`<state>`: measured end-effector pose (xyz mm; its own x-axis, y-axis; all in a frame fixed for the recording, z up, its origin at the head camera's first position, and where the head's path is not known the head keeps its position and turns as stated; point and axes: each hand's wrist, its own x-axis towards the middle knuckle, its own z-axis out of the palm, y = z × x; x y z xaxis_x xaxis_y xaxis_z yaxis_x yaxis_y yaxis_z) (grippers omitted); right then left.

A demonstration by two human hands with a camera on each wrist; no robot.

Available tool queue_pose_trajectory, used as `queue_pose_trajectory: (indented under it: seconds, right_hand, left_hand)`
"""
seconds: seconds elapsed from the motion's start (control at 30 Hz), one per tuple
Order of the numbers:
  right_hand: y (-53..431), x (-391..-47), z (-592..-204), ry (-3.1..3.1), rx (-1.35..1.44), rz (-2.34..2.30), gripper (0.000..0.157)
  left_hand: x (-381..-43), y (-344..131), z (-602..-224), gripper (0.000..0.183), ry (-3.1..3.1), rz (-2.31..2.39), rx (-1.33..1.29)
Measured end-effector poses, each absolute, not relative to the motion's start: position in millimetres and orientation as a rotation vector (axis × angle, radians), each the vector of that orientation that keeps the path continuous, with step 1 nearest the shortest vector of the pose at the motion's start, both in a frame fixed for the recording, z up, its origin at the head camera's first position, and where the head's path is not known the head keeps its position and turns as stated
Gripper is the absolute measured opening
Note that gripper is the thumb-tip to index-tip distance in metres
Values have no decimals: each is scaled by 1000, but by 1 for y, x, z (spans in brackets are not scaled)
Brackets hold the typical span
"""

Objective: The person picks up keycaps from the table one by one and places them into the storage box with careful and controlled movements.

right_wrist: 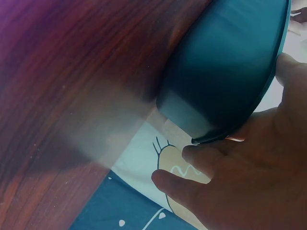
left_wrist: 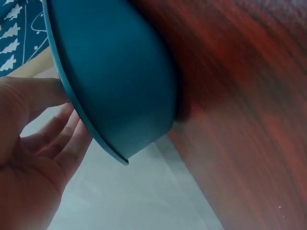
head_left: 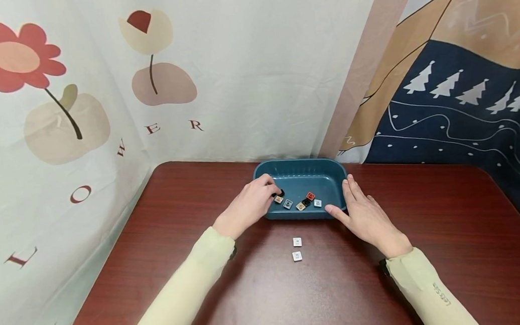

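Note:
A dark teal tray [head_left: 301, 164] stands by the far edge of the table. Several small square pieces, one of them a red piece [head_left: 310, 196], lie on its floor. My left hand [head_left: 254, 200] reaches over the tray's left end, its bent fingers and thumb at a small black piece [head_left: 282, 193]. In the left wrist view the rim hides the left fingertips. At the tray's right end rests my right hand [head_left: 367, 214], fingers straight along the outside and thumb by the near rim. Two white square pieces, a farther piece [head_left: 297, 242] and a nearer piece [head_left: 297, 256], lie before the tray.
The reddish-brown wooden table [head_left: 199, 197] extends on both sides of the tray. Behind it hangs a pale printed curtain [head_left: 245, 83], with a dark blue tree-patterned part [head_left: 456, 113] at the right.

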<state>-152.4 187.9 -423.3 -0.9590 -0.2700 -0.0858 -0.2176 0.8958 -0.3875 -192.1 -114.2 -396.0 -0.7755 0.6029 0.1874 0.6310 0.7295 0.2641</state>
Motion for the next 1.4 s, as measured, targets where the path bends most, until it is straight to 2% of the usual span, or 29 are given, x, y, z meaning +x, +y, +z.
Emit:
queue_pose_trajectory:
  seconds: [0.63, 1.0, 1.4]
  right_hand:
    - [189, -153, -425, 2934, -384, -590, 105]
    - [188, -153, -425, 2929, -370, -578, 107]
    - [187, -153, -425, 2927, -369, -579, 105]
  left_hand:
    - [-206, -108, -402, 19, -2917, -333, -985]
    - [-209, -107, -402, 26, -2976, -308, -954]
    - [-197, -109, -407, 21, -2777, -329, -983]
